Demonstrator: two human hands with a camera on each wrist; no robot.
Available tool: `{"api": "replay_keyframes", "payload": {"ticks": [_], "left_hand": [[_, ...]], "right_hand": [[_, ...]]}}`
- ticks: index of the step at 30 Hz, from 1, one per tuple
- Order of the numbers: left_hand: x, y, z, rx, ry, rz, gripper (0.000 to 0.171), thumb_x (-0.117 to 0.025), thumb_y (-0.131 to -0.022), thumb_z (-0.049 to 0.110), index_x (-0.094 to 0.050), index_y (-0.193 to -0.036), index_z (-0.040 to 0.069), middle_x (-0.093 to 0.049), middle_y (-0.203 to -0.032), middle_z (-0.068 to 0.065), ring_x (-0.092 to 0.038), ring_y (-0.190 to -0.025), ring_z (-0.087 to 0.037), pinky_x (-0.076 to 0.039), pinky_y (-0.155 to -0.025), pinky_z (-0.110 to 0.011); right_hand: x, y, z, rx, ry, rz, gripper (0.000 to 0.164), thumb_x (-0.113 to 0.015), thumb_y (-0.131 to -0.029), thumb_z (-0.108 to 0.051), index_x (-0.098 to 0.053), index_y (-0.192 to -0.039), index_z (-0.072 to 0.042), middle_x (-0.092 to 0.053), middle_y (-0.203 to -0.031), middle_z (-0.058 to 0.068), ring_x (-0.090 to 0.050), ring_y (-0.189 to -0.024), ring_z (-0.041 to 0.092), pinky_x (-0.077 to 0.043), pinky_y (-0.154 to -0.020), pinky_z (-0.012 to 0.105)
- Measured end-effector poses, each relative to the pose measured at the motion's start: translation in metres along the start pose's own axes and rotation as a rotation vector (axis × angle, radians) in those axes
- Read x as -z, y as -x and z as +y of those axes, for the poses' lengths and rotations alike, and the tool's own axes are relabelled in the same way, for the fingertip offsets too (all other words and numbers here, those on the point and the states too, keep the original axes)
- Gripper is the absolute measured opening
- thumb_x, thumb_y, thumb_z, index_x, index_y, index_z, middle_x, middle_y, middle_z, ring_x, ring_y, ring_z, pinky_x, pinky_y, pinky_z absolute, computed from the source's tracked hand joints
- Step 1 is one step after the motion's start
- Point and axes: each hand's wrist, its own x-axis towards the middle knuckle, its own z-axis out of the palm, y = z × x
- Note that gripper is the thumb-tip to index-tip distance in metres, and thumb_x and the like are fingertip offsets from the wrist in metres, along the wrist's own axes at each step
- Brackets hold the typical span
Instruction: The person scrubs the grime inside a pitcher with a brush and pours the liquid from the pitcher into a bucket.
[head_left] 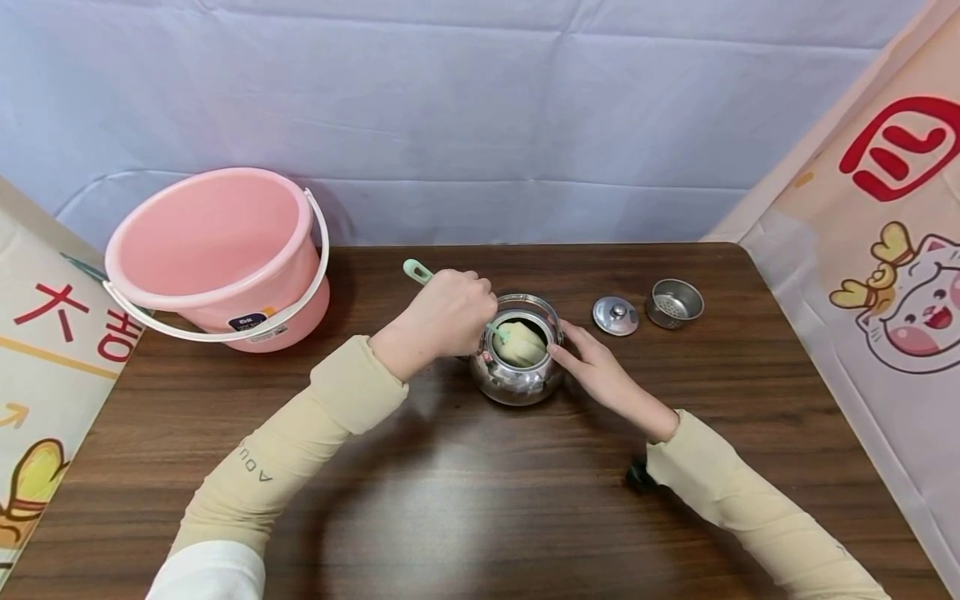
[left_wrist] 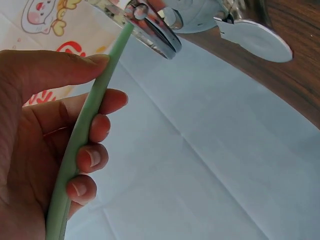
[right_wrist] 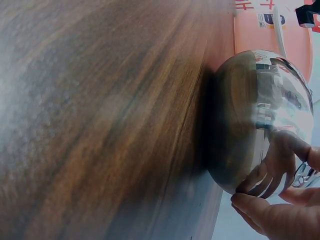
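A shiny metal kettle (head_left: 517,379) stands upright on the table with its lid off and its hoop handle raised. My left hand (head_left: 453,312) grips the green handle (left_wrist: 82,135) of a cleaning brush, thumb along it and fingers curled round. The brush's pale yellow-green head (head_left: 520,344) is inside the kettle's mouth, its lower part hidden by the walls. On the kettle's right side, my right hand (head_left: 600,367) holds the body, thumb near the rim and fingertips (right_wrist: 250,205) against the curved metal. The spout (left_wrist: 255,37) shows in the left wrist view.
A pink bucket (head_left: 255,308) with a white handle stands at the back left. Right of the kettle lie its metal lid (head_left: 616,316) and a small perforated strainer cup (head_left: 675,303). A pale cloth backdrop (head_left: 450,125) hangs behind the table.
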Motion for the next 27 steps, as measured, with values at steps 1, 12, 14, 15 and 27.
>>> {"api": "replay_keyframes", "payload": {"ticks": [1, 12, 14, 15, 27], "left_hand": [[0.0005, 0.0002, 0.0000, 0.000, 0.003, 0.000, 0.014, -0.055, -0.062, 0.005, -0.053, -0.055, 0.017, -0.052, -0.061, 0.000, -0.048, -0.054, -0.019, -0.041, -0.046, -0.030], [0.0080, 0.0044, 0.0015, 0.001, 0.009, 0.004, 0.013, -0.056, -0.060, 0.006, -0.053, -0.053, 0.017, -0.054, -0.061, 0.000, -0.051, -0.055, -0.020, -0.042, -0.047, -0.032], [0.0091, 0.0049, 0.0020, 0.002, 0.012, -0.001, 0.014, -0.055, -0.060, 0.006, -0.051, -0.052, 0.017, -0.053, -0.060, 0.000, -0.051, -0.054, -0.020, -0.042, -0.047, -0.031], [0.0095, 0.0051, 0.0023, 0.002, 0.014, -0.002, 0.015, -0.055, -0.060, 0.006, -0.050, -0.052, 0.017, -0.053, -0.060, 0.000, -0.050, -0.054, -0.020, -0.041, -0.047, -0.031], [0.0097, 0.0026, 0.0072, -0.001, 0.061, -0.038, 0.024, -0.077, -0.057, 0.033, -0.058, -0.057, 0.018, -0.057, -0.066, 0.000, -0.054, -0.058, -0.020, -0.045, -0.050, -0.033]], "right_hand": [[0.0002, 0.0000, -0.0001, -0.001, 0.002, 0.000, 0.056, -0.043, -0.096, -0.033, -0.030, -0.140, -0.002, -0.033, -0.140, 0.021, -0.029, -0.130, 0.034, -0.025, -0.102, 0.050], [0.0001, 0.0006, -0.0010, -0.013, 0.006, -0.005, 0.057, -0.042, -0.096, -0.034, -0.028, -0.141, -0.002, -0.033, -0.140, 0.021, -0.029, -0.130, 0.034, -0.026, -0.102, 0.051], [-0.0002, 0.0006, -0.0005, -0.011, 0.012, -0.002, 0.057, -0.042, -0.096, -0.034, -0.028, -0.141, -0.002, -0.034, -0.139, 0.022, -0.030, -0.129, 0.035, -0.026, -0.101, 0.051], [-0.0003, 0.0007, -0.0004, -0.011, 0.013, 0.000, 0.057, -0.042, -0.096, -0.034, -0.028, -0.141, -0.002, -0.034, -0.139, 0.022, -0.030, -0.129, 0.035, -0.026, -0.101, 0.051], [-0.0010, 0.0005, -0.0005, -0.015, 0.008, 0.002, 0.057, -0.042, -0.096, -0.034, -0.029, -0.141, -0.001, -0.034, -0.139, 0.023, -0.030, -0.129, 0.036, -0.026, -0.101, 0.052]]}}
